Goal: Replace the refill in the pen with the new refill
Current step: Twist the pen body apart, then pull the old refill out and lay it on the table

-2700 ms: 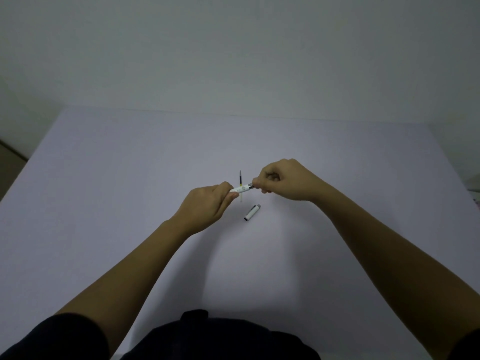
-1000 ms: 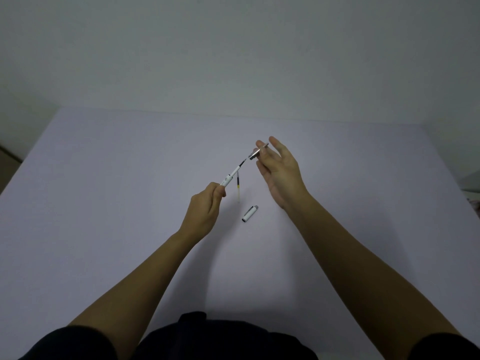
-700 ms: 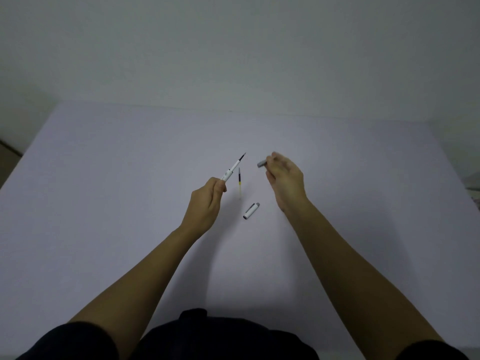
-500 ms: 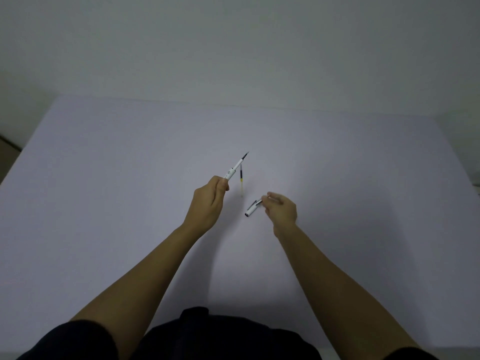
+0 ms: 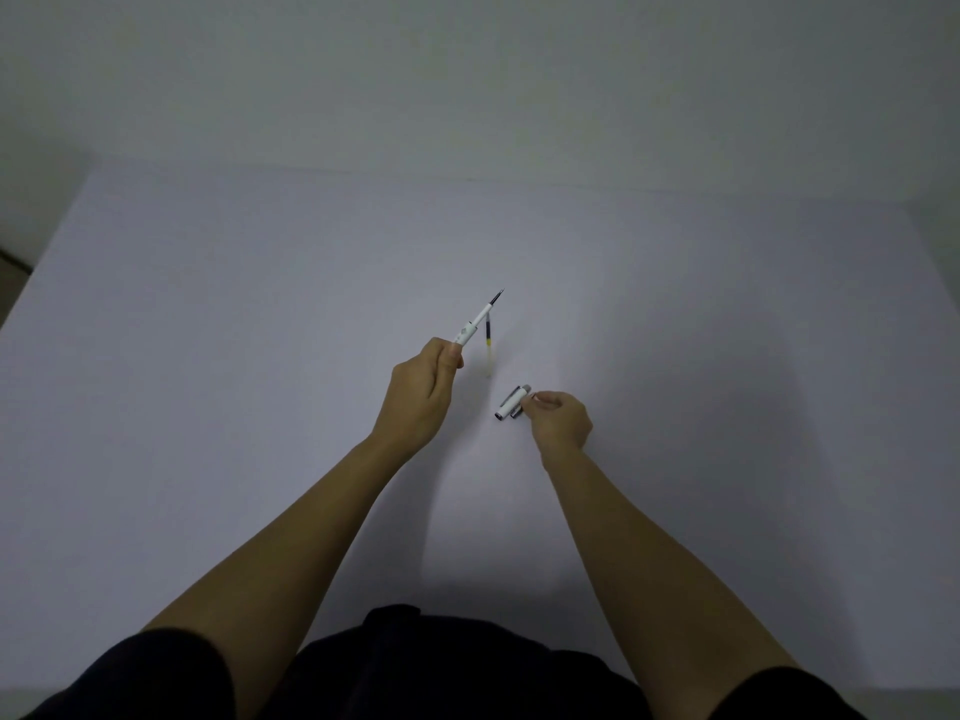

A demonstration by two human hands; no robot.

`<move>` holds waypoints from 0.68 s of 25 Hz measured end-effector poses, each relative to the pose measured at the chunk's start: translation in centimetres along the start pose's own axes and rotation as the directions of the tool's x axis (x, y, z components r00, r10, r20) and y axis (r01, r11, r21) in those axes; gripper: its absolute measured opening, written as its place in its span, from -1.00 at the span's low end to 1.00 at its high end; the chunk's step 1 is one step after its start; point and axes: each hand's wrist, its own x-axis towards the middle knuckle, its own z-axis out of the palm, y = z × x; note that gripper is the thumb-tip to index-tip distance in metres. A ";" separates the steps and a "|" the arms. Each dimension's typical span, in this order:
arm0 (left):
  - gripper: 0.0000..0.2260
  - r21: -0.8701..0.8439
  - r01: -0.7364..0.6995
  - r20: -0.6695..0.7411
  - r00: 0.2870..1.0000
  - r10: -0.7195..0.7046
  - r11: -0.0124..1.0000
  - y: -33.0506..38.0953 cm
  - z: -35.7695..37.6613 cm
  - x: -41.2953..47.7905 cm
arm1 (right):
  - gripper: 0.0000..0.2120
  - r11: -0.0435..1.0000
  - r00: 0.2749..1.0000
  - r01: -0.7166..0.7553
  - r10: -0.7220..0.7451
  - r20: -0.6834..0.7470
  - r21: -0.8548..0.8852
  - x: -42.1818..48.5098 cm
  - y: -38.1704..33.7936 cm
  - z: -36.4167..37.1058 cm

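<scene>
Gripping the white pen barrel (image 5: 470,328) in my closed left hand (image 5: 422,394), I point its dark refill tip up and away. My right hand (image 5: 560,419) pinches a small grey piece beside the pen cap (image 5: 512,401) on the table (image 5: 208,356). A spare refill (image 5: 488,345) lies just beyond, between both hands.

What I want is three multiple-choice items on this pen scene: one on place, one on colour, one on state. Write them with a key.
1. Where is the spare refill?
A. On the table beyond the left hand
B. In the right hand
C. On the person's lap

2. What colour is the pen barrel?
A. Red
B. White
C. Green

3. What state is the cap in?
A. Fitted on the pen
B. Gripped by the left hand
C. Off the pen, lying on the table

Key: 1 A, the spare refill lies on the table past the left hand. 2 B, the pen barrel shows white. 3 C, the cap rests beside the right hand.
</scene>
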 end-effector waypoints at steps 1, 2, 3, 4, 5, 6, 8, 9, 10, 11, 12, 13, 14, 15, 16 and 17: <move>-0.74 0.001 0.001 0.000 1.000 -0.001 1.000 -0.1 0.0 0.0 | -0.76 1.000 1.000 0.001 -0.001 0.004 0.009 0.1 0.1 0.0; -0.74 0.003 0.003 0.002 1.000 -0.003 1.000 -0.1 0.1 0.0 | -0.75 1.000 1.000 0.001 -0.001 0.005 0.014 0.1 0.2 0.0; -0.74 0.005 0.003 0.004 1.000 -0.003 1.000 -0.2 0.1 0.0 | -0.74 1.000 1.000 0.001 -0.001 0.007 0.016 0.2 0.3 0.1; -0.74 0.008 0.001 0.006 1.000 -0.001 1.000 -0.2 0.1 0.0 | -0.74 1.000 1.000 0.000 -0.001 0.009 0.015 0.2 0.3 0.1; -0.74 0.010 -0.002 0.006 1.000 0.002 1.000 -0.2 0.1 0.0 | -0.74 1.000 1.000 0.000 0.000 0.014 0.010 0.2 0.3 0.1; -0.74 0.010 -0.004 0.006 1.000 0.004 1.000 -0.2 0.1 0.0 | -0.74 1.000 1.000 0.000 0.000 0.021 0.003 0.3 0.2 0.0; -0.74 0.007 -0.007 0.006 1.000 0.007 1.000 -0.1 0.0 -0.1 | -0.74 1.000 1.000 -0.007 0.007 0.026 -0.002 0.3 0.1 -0.2; -0.74 0.005 -0.006 0.006 1.000 0.006 1.000 -0.1 0.0 -0.1 | -0.75 1.000 1.000 -0.014 0.014 0.014 0.009 0.1 -0.2 -0.3; -0.74 0.004 -0.003 0.006 1.000 0.003 1.000 -0.1 0.0 -0.1 | -0.76 0.999 1.000 -0.015 0.016 -0.014 0.029 -0.1 -0.6 -0.5; -0.74 0.002 -0.002 0.005 1.000 0.002 1.000 -0.1 0.0 -0.1 | -0.78 0.998 0.999 0.003 0.000 -0.048 0.060 -0.5 -1.3 -0.7; -0.73 0.000 -0.002 0.003 1.000 0.002 1.000 0.0 0.0 -0.1 | -0.82 0.992 0.997 0.047 -0.040 -0.064 0.115 -1.1 -2.3 -1.0; -0.73 -0.003 -0.004 0.000 1.000 0.004 1.000 0.1 0.0 -0.1 | -0.86 0.975 0.994 0.104 -0.099 -0.036 0.196 -1.6 -3.6 -1.2; -0.74 -0.004 -0.007 -0.004 1.000 0.007 1.000 0.2 0.0 -0.1 | -0.89 0.945 0.983 0.163 -0.181 0.037 0.283 -2.2 -5.0 -1.4; -0.74 -0.004 -0.009 -0.006 1.000 0.009 1.000 0.4 0.0 -0.1 | -0.90 0.908 0.948 0.218 -0.285 0.144 0.357 -2.9 -6.5 -1.8; -0.74 -0.002 -0.010 -0.007 1.000 0.010 1.000 0.5 0.1 -0.1 | -0.90 0.874 0.886 0.263 -0.387 0.256 0.409 -3.4 -7.9 -2.3; -0.73 0.000 -0.012 -0.006 1.000 0.012 1.000 0.6 0.2 -0.1 | -0.90 0.848 0.816 0.293 -0.463 0.346 0.441 -3.8 -9.0 -2.7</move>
